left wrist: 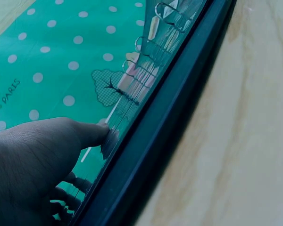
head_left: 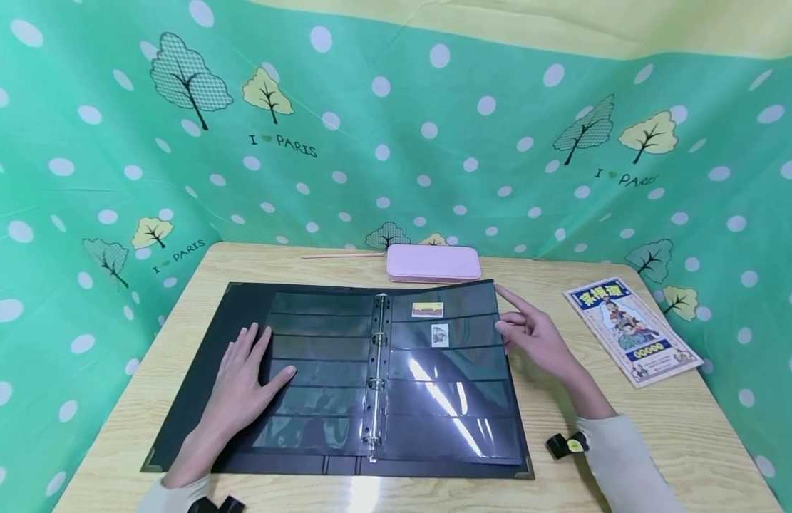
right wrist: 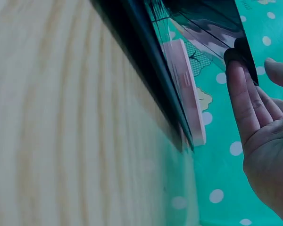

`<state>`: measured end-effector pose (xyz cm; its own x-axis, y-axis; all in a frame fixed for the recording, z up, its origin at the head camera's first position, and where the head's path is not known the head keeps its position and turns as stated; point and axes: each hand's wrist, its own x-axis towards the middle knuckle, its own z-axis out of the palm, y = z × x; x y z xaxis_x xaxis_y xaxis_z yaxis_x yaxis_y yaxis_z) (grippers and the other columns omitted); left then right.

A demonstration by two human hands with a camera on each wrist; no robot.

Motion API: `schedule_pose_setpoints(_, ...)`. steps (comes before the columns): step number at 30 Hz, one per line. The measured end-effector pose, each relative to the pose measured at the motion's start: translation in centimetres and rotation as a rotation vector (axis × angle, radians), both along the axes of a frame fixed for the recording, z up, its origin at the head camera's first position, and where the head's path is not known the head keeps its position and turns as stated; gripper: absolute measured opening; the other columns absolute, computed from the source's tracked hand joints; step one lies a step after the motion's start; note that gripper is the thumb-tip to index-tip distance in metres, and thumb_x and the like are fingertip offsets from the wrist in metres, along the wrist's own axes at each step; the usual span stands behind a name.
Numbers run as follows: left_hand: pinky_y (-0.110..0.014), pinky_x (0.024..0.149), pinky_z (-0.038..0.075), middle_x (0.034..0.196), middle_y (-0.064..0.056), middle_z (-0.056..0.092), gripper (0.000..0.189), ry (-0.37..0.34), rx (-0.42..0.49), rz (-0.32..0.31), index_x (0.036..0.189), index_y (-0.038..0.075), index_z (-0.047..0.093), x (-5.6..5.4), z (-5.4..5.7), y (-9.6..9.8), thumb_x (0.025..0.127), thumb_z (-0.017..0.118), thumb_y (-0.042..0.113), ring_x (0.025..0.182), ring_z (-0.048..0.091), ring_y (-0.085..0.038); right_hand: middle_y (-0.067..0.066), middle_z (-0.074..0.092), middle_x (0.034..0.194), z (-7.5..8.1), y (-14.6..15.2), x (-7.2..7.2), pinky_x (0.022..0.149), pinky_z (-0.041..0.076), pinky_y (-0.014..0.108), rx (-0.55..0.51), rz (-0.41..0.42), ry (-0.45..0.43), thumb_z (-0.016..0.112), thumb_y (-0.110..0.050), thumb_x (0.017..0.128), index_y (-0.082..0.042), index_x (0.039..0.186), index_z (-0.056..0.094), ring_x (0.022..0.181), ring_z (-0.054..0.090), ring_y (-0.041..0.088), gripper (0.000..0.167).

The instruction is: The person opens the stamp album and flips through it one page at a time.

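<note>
A black ring-binder stamp album (head_left: 206,356) lies spread on the table. Its right-hand page (head_left: 447,399) has two stamps in the upper pockets: a yellow and red stamp (head_left: 428,310) and a grey stamp (head_left: 440,335). My left hand (head_left: 238,385) rests flat with spread fingers at the outer edge of the left page (head_left: 319,349). At the right page's upper outer edge is my right hand (head_left: 537,338), its index finger extended to the corner. In the right wrist view, fairly straight fingers (right wrist: 240,99) touch the raised page (right wrist: 207,23), the thumb apart from it.
Behind the album sit a pink case (head_left: 433,263) and a thin wooden stick (head_left: 342,255). A printed booklet (head_left: 633,331) with a cartoon picture lies at the right. A green dotted cloth (head_left: 383,153) hangs around the table's back and sides.
</note>
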<state>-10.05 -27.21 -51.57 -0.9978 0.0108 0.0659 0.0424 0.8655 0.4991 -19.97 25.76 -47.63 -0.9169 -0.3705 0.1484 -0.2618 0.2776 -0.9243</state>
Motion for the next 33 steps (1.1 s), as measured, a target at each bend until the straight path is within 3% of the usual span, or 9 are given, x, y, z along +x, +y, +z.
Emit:
schedule_pose_setpoints(9,-0.071,0.133,0.010,0.177,-0.037,0.020,0.100,0.011,0.005,0.002,0.170,-0.007,0.033,0.1,0.0,0.0,0.102,0.078,0.051,0.166,0.012,-0.056,0.023,0.076,0.095,1.1,-0.3,0.5,0.061,0.065,0.041,-0.034,0.084,0.057,0.061,0.004,0.111,-0.008,0.174,0.036,0.067,0.071,0.021,0.069)
schedule_pose_setpoints(12,-0.071,0.133,0.010,0.177,-0.037,0.020,0.099,0.012,0.003,0.003,0.170,-0.007,0.033,0.2,0.0,0.0,0.102,0.078,0.050,0.166,0.013,-0.056,0.024,0.075,0.098,1.6,-0.3,0.8,0.060,0.066,0.045,-0.032,0.123,0.042,0.062,0.004,0.110,-0.011,0.175,0.035,0.068,0.072,0.022,0.071)
schedule_pose_setpoints(20,-0.070,0.133,0.009,0.177,-0.036,0.020,0.100,0.009,0.004,0.002,0.170,-0.006,0.033,0.0,0.1,0.0,0.102,0.078,0.051,0.166,0.012,-0.055,0.021,0.073,0.085,3.0,0.1,1.3,0.057,0.065,0.050,0.004,0.215,-0.028,0.060,0.002,0.112,-0.013,0.178,0.025,0.063,0.073,0.030,0.076)
schedule_pose_setpoints(27,-0.074,0.131,0.011,0.170,-0.041,0.032,0.084,0.056,0.068,0.034,0.161,-0.012,0.047,0.1,0.9,0.7,0.102,0.080,0.038,0.162,0.019,-0.061,0.014,0.073,0.096,3.7,-0.5,1.9,0.058,0.065,0.050,-0.045,0.273,-0.044,0.055,0.003,0.113,-0.011,0.177,0.026,0.071,0.073,0.025,0.072)
schedule_pose_setpoints(30,-0.077,0.128,0.018,0.165,-0.038,0.041,0.069,0.090,0.101,0.062,0.155,-0.009,0.056,0.3,1.6,1.4,0.105,0.078,0.033,0.157,0.030,-0.061,0.009,0.071,0.105,3.9,-0.8,2.1,0.059,0.066,0.049,-0.076,0.294,-0.024,0.049,-0.004,0.118,-0.011,0.177,0.029,0.074,0.072,0.022,0.063)
schedule_pose_setpoints(33,-0.078,0.123,0.027,0.164,-0.033,0.046,0.060,0.111,0.139,0.078,0.152,-0.005,0.062,0.5,2.5,2.3,0.107,0.076,0.032,0.154,0.038,-0.058,0.005,0.070,0.111,4.1,-1.1,2.4,0.063,0.066,0.044,-0.103,0.323,0.010,0.036,-0.024,0.124,-0.012,0.176,0.033,0.079,0.072,0.020,0.054)
